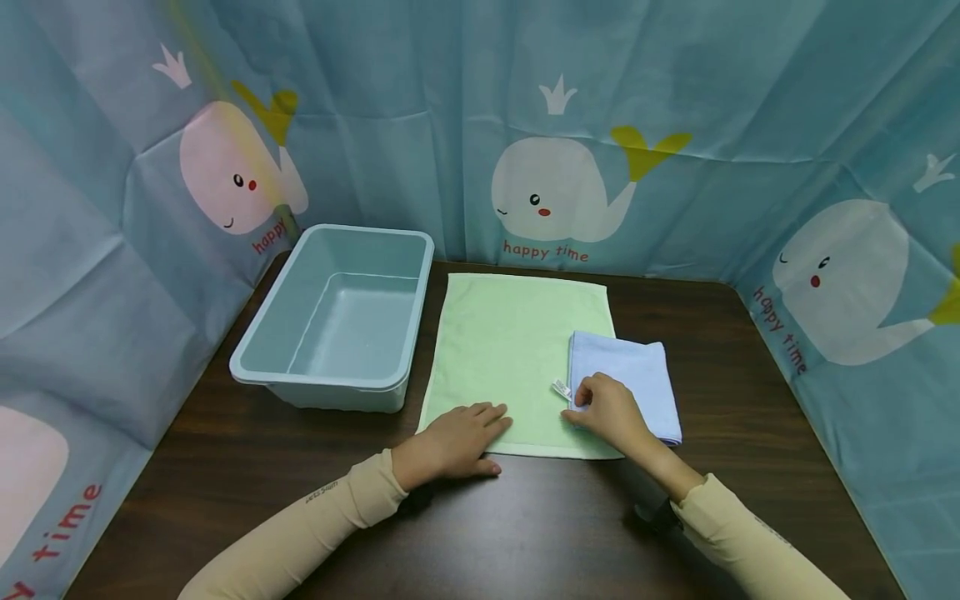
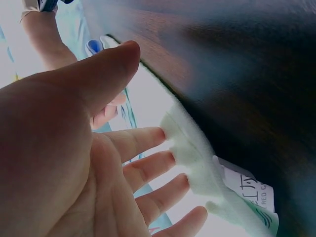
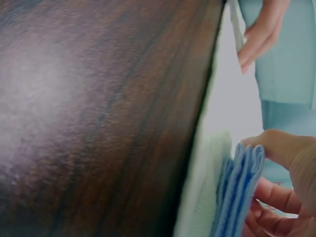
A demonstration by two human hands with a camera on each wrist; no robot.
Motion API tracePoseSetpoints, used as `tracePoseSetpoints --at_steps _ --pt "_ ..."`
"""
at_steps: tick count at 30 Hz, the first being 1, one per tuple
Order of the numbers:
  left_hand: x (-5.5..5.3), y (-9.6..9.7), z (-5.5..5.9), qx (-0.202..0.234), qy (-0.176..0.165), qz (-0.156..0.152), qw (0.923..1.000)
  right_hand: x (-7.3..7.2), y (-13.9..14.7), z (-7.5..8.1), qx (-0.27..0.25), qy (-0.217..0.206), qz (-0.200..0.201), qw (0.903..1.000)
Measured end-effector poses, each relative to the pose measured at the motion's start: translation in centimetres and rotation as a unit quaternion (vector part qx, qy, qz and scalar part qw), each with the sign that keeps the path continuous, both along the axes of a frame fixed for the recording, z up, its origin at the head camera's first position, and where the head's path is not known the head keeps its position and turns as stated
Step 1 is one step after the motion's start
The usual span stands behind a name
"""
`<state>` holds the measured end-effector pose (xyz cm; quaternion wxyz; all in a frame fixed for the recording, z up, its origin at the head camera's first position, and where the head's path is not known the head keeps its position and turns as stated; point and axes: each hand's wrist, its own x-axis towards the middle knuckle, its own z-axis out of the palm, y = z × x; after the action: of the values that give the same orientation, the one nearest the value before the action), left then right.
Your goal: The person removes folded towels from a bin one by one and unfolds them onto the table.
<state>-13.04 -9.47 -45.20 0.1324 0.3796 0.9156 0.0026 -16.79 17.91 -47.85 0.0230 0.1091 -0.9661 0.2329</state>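
Observation:
A light green towel (image 1: 517,358) lies spread flat on the table. My left hand (image 1: 459,442) rests palm down on its front left corner, fingers stretched out and thumb at the front edge. A folded blue towel (image 1: 637,375) overlaps the green one's right side. At the blue towel's left edge is my right hand (image 1: 611,412), thumb and curled fingers pinching near its front corner. In the right wrist view, the blue towel's stacked folds (image 3: 237,187) show beside the thumb (image 3: 271,145). A small white label (image 1: 561,389) sticks out near those fingers.
A pale blue-green plastic basin (image 1: 360,325) stands left of the green towel. Behind and at both sides of the dark wooden table (image 1: 540,533) hangs a blue curtain (image 1: 420,108) with whale prints. A printed label (image 2: 252,190) shows at the green towel's edge.

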Motion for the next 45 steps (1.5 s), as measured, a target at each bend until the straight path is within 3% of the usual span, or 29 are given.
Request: tracePoseSetpoints --at_steps 13,24,30,35,40,45 --pt "-0.1 -0.2 -0.3 0.005 0.001 -0.001 1.0000 -0.2 0.4 0.9 0.004 -0.015 0.023 0.9996" --pt "0.0 -0.2 0.1 0.003 -0.002 -0.004 1.0000 -0.2 0.6 1.9 -0.013 -0.089 0.016 0.9958" --pt "0.0 -0.2 0.2 0.004 -0.006 -0.003 1.0000 -0.4 0.9 2.5 -0.025 -0.132 0.038 0.9902" --pt "0.0 -0.2 0.3 0.004 -0.007 0.000 1.0000 -0.4 1.2 2.7 -0.045 -0.152 0.049 0.9862" --pt "0.0 -0.1 0.2 0.000 -0.002 -0.003 1.0000 -0.3 1.6 2.9 -0.066 -0.168 0.036 0.9829" --pt "-0.2 0.2 0.3 0.000 0.002 -0.009 1.0000 -0.3 2.5 3.8 -0.095 -0.179 0.037 0.9785"
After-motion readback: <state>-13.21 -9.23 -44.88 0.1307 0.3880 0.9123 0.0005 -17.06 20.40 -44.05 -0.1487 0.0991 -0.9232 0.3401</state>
